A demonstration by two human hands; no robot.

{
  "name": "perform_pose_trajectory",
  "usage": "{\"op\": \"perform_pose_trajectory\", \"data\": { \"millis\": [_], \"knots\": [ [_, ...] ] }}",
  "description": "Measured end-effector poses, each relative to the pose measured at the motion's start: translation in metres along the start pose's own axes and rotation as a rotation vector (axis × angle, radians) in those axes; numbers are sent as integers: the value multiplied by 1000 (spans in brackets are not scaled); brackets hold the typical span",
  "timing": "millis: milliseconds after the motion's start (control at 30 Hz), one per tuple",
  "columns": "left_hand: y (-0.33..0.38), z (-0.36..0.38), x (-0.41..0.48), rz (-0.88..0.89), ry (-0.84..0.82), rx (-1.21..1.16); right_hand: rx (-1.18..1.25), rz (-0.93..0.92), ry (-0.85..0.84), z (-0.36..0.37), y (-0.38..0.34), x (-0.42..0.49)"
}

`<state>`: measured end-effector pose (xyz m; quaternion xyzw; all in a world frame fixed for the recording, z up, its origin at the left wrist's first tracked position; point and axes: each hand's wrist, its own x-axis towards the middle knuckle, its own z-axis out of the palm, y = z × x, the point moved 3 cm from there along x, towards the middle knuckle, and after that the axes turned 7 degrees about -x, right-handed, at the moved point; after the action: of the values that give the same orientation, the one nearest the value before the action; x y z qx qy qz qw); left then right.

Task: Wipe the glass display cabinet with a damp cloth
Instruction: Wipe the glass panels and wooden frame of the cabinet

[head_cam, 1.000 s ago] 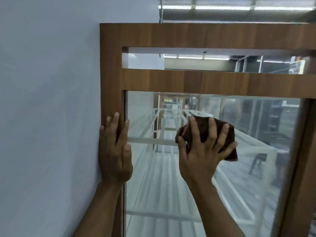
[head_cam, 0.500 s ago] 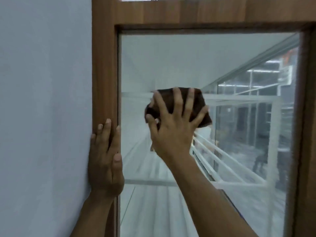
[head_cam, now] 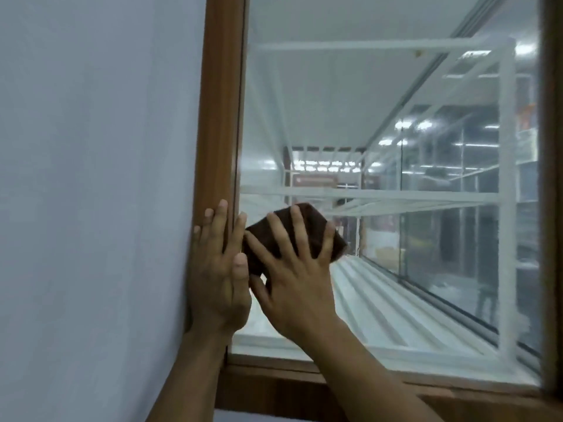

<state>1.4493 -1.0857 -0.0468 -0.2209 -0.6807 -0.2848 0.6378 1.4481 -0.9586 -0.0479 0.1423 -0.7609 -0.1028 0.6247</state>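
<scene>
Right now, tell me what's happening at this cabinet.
A person is wiping the cabinet's glass pane. The right hand presses a dark brown cloth flat against the glass with spread fingers, low on the pane near its left edge. The left hand rests flat on the wooden frame, on its left upright next to the wall. White shelves show behind the glass.

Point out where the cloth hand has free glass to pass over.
Free: the glass right of the cloth up to the right frame, and above it. Crowded: the lower left, where the left hand rests on the left frame beside the right hand.
</scene>
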Motion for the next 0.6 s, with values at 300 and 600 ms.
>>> {"op": "perform_pose_trajectory", "data": {
  "millis": [300, 600],
  "knots": [
    [-8, 0, -39, 2, -8, -2, 40, 204, 25, 1, -1, -5],
    [-17, 1, -98, -40, -23, 56, 81, 397, -24, 0, 44, -90]
  ]
}}
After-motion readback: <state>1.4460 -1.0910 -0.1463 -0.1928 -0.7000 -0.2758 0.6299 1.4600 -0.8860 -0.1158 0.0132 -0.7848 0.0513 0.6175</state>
